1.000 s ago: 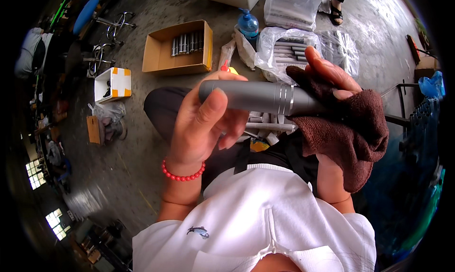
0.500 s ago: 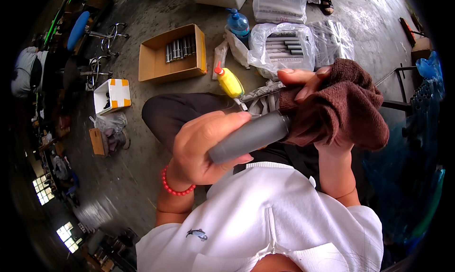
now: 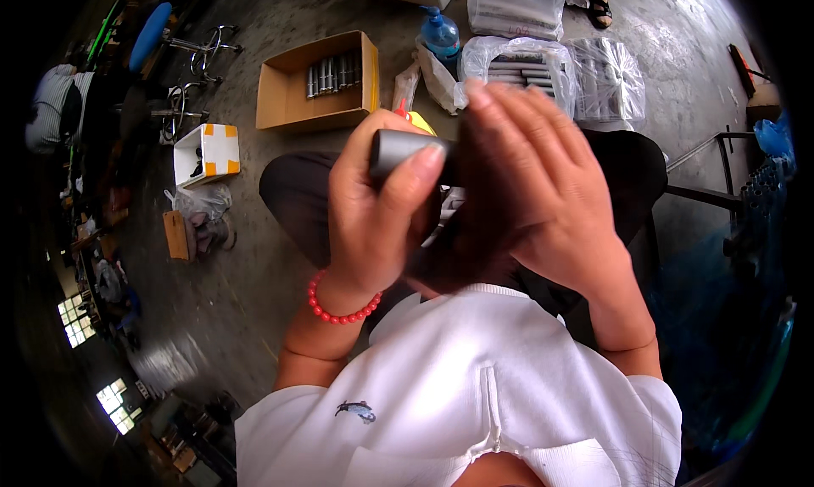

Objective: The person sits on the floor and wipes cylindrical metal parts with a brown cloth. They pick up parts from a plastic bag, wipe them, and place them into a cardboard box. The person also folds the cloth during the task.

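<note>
My left hand (image 3: 369, 211) is wrapped round a dark grey metal tube (image 3: 397, 153), its thumb lying along the side near one end. Over the tube's other end lies a dark brown cloth (image 3: 475, 220), blurred by motion. My right hand (image 3: 555, 177) presses the cloth against the tube with its palm, the fingers long and close together. The cloth and right hand hide the tube's far end. Just beyond my left fingers, a yellow bottle (image 3: 418, 122) with a red top is partly covered.
Ahead on the floor stand a cardboard box (image 3: 280, 101) of metal tubes, a blue bottle (image 3: 441, 37) and plastic-wrapped tube bundles (image 3: 609, 80). A white box (image 3: 191, 160) with orange tape sits at left. A dark metal frame (image 3: 708, 197) is at right.
My right hand and the cloth have swung left and now cover the tube's far end. The tube has moved up and left and turned in my left hand. The view has shifted slightly.
</note>
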Motion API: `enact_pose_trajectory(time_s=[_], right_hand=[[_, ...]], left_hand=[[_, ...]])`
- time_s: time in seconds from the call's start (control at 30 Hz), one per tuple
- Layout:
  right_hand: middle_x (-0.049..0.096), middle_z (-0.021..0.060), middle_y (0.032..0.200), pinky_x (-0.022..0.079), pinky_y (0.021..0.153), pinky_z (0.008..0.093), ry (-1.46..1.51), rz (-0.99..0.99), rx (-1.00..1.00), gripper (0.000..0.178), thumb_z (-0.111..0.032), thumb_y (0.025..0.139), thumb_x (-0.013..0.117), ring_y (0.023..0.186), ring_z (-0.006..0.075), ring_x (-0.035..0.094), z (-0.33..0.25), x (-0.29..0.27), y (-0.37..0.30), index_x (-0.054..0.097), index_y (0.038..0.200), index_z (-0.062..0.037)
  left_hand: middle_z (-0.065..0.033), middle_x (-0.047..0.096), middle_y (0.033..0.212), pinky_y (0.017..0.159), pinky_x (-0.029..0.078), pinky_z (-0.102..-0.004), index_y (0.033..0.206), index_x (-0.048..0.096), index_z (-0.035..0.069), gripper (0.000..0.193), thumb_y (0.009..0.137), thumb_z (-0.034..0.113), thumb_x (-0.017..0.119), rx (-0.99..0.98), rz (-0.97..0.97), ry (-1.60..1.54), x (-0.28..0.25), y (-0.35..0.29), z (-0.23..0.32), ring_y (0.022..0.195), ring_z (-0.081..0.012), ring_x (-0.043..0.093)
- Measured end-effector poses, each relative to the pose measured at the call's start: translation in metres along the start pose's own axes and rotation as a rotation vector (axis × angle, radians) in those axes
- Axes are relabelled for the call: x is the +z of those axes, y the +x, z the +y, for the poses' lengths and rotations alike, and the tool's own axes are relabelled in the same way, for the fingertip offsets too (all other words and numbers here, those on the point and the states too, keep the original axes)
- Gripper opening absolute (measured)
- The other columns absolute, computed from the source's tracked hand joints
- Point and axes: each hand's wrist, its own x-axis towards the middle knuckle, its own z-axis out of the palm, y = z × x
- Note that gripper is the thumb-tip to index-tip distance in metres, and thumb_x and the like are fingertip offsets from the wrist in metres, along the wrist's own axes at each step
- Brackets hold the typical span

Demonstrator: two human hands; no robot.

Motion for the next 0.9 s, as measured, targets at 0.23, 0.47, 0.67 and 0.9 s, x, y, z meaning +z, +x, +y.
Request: enact_pose_trajectory(time_s=[0.23,0.47,0.67,0.9], right_hand=[[0.062,0.0143,0.079,0.049,0.065,0.0344,0.824,-0.556,0.267,0.049,-0.016,0.068,0.075,0.071,0.0304,0.063,-0.001,0.011,-0.011,0.052,0.107,0.0019],[0.059,0.0136,0.068,0.047,0.052,0.0339,0.339,-0.039,0.344,0.036,-0.018,0.063,0.074,0.059,0.0313,0.059,-0.012,0.039,-0.002,0.052,0.085,0.0009],[0.059,0.0144,0.072,0.049,0.063,0.0352,0.623,-0.097,0.389,0.032,-0.015,0.068,0.072,0.071,0.0305,0.062,-0.02,0.053,-0.024,0.053,0.09,0.0001],[0.062,0.011,0.104,0.049,0.08,0.0335,0.928,-0.05,0.809,0.039,-0.018,0.082,0.063,0.09,0.0207,0.062,-0.005,0.044,-0.01,0.051,0.115,0.0006]], left_hand=[[-0.0051,0.056,0.074,0.057,0.041,-0.0229,0.083,0.056,0.0,0.027,0.071,0.024,0.064,0.136,-0.462,0.343,-0.014,0.009,0.018,0.063,-0.0107,0.052],[-0.0024,0.051,0.078,0.071,0.042,-0.0226,0.105,0.048,-0.001,0.034,0.089,0.027,0.061,0.079,-0.163,0.069,0.006,0.017,-0.01,0.069,-0.0113,0.051],[0.0006,0.04,0.058,0.049,0.037,-0.0217,0.102,0.042,-0.002,0.016,0.099,0.013,0.042,-0.021,-0.162,-0.498,0.024,0.025,-0.015,0.05,-0.0054,0.036],[-0.0139,0.059,0.104,0.083,0.045,-0.0284,0.12,0.039,-0.006,0.037,0.098,0.022,0.045,0.084,-0.097,-0.113,0.015,0.033,0.0,0.095,-0.0167,0.058]])
